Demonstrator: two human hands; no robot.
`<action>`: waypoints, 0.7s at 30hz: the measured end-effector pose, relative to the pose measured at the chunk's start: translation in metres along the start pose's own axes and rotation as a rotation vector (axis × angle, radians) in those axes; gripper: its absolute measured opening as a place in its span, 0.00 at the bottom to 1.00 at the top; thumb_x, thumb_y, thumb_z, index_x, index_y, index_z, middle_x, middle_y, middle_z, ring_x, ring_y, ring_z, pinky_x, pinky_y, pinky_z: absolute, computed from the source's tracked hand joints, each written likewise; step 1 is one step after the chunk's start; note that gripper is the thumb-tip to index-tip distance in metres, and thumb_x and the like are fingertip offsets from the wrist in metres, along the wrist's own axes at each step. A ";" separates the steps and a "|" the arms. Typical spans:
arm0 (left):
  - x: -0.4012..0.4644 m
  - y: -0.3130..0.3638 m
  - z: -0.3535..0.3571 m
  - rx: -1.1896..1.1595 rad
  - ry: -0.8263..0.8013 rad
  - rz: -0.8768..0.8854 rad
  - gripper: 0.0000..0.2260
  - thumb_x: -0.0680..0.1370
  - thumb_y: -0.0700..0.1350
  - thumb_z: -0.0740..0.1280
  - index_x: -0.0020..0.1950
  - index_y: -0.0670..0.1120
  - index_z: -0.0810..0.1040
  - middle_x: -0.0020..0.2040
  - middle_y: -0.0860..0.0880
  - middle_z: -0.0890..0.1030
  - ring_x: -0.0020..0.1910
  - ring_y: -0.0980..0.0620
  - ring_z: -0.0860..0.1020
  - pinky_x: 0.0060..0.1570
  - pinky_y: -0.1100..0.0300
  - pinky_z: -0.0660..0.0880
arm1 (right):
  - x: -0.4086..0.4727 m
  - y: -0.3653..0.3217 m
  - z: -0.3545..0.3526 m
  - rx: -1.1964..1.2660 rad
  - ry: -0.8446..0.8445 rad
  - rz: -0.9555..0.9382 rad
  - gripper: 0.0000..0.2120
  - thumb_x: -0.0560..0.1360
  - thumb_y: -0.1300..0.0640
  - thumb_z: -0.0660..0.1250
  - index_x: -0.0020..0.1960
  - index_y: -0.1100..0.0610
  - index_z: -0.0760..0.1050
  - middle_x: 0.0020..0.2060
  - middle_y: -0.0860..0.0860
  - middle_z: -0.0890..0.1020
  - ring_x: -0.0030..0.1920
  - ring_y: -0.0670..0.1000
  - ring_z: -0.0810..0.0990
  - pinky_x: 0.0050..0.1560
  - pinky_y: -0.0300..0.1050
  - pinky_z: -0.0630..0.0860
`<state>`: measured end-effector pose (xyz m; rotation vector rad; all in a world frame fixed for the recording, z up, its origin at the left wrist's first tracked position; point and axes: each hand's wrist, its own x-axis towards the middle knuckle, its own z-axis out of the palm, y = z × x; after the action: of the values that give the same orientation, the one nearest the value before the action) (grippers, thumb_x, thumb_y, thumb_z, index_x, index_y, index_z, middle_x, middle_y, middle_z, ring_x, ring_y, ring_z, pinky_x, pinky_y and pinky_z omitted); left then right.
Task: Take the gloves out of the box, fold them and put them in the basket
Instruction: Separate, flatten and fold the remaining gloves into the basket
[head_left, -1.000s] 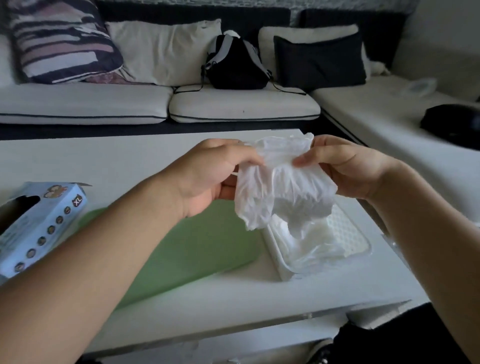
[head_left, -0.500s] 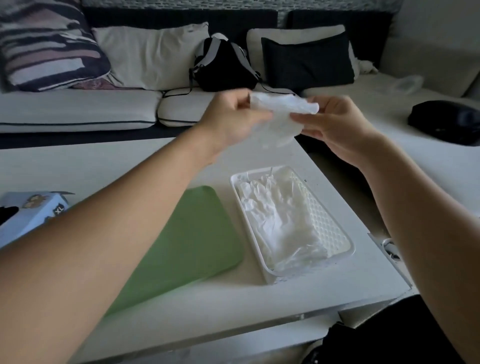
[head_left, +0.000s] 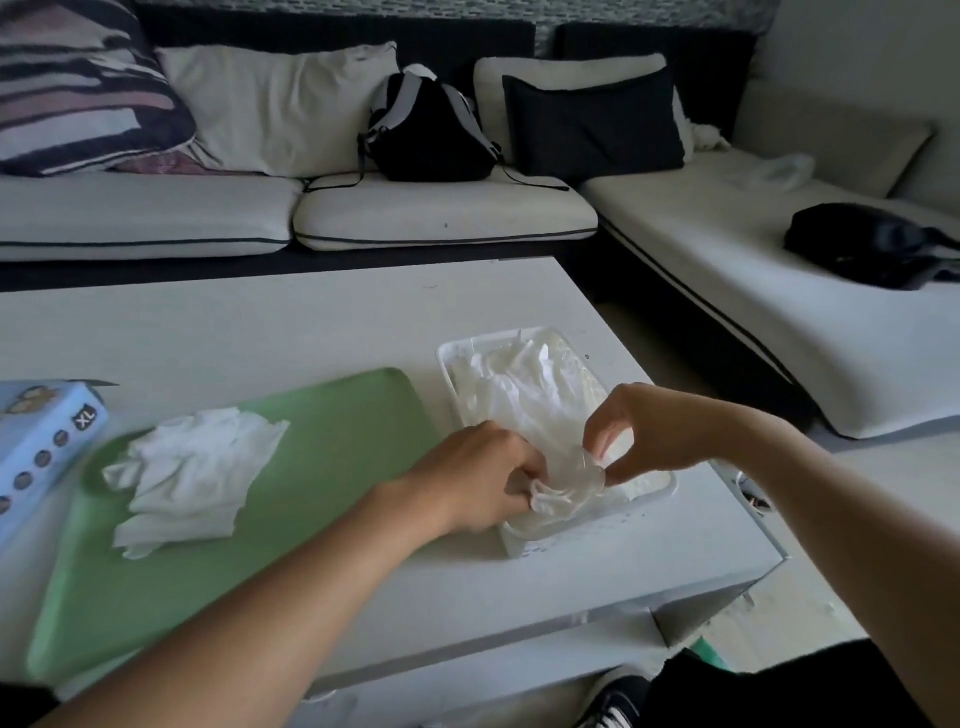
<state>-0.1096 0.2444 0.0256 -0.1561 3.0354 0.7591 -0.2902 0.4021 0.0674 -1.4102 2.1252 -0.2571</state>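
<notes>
Folded glove (head_left: 563, 486) now down fr. chest height into basket (head_left: 670, 480); L hand (head_left: 470, 480) + R hand (head_left: 641, 434) both pinching it. Release next; loose gloves (head_left: 195, 475) wait on green mat (head_left: 332, 447).

Glove box (head_left: 41, 447) cut off left.

table (head_left: 270, 332) white | on it: green mat (head_left: 332, 467), basket (head_left: 519, 540), box (head_left: 41, 441), possibly cardboard
</notes>
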 end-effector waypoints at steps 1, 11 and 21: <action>-0.001 0.005 -0.003 0.025 -0.047 -0.003 0.09 0.72 0.46 0.71 0.51 0.52 0.84 0.45 0.56 0.82 0.46 0.53 0.80 0.49 0.53 0.79 | -0.003 -0.002 -0.003 -0.014 -0.035 0.016 0.11 0.71 0.57 0.78 0.50 0.45 0.84 0.47 0.38 0.86 0.50 0.35 0.82 0.63 0.40 0.76; 0.027 0.009 -0.032 0.330 0.028 -0.211 0.17 0.75 0.60 0.70 0.55 0.49 0.80 0.51 0.51 0.81 0.53 0.48 0.80 0.52 0.54 0.72 | 0.033 -0.033 -0.007 -0.146 0.112 0.006 0.37 0.63 0.44 0.82 0.70 0.45 0.74 0.65 0.41 0.78 0.64 0.46 0.76 0.66 0.45 0.73; -0.061 -0.062 -0.092 0.073 0.274 -0.180 0.17 0.76 0.56 0.72 0.63 0.52 0.79 0.63 0.55 0.79 0.61 0.51 0.77 0.63 0.54 0.72 | 0.046 -0.136 -0.019 -0.584 0.167 -0.009 0.28 0.74 0.42 0.73 0.72 0.46 0.70 0.67 0.46 0.76 0.65 0.51 0.75 0.61 0.48 0.72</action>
<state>-0.0414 0.1524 0.0796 -0.5682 3.2349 0.6617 -0.2066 0.3005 0.1283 -1.7640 2.4505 0.2789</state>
